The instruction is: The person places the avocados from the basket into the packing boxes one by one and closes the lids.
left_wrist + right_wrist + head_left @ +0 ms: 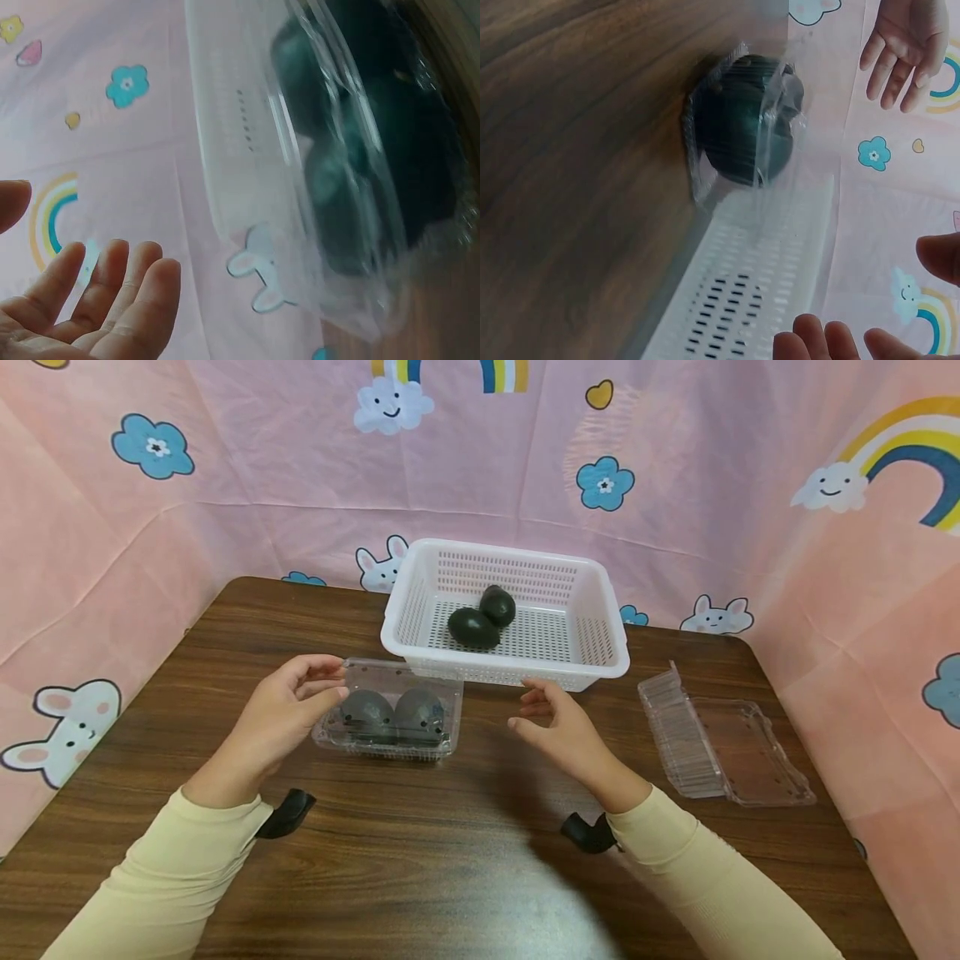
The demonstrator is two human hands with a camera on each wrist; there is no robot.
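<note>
The closed clear box (390, 717) holding two dark eggs lies on the table (465, 860), long axis left to right, between both hands. Left hand (288, 706) is nearer, relaxed fingers touching its left corner. Right hand (558, 731) hovers apart, fingers spread.

The scene is seen from above and behind by the head view, which is tilted forward and down over the table (465, 860), so that both hands are taken in from a moderate distance. The closed clamshell box (360, 172) is looked at very closely by the left wrist view, from beside the left hand (82, 307), past whose fingertips the pink backdrop (112, 172) is faced. A low line along the tabletop is taken by the right wrist view, from behind the right hand (840, 341), beyond whose fingertips the same box and the white basket (757, 285) are shown. The box, the basket and the backdrop are shared by all three views.
</note>
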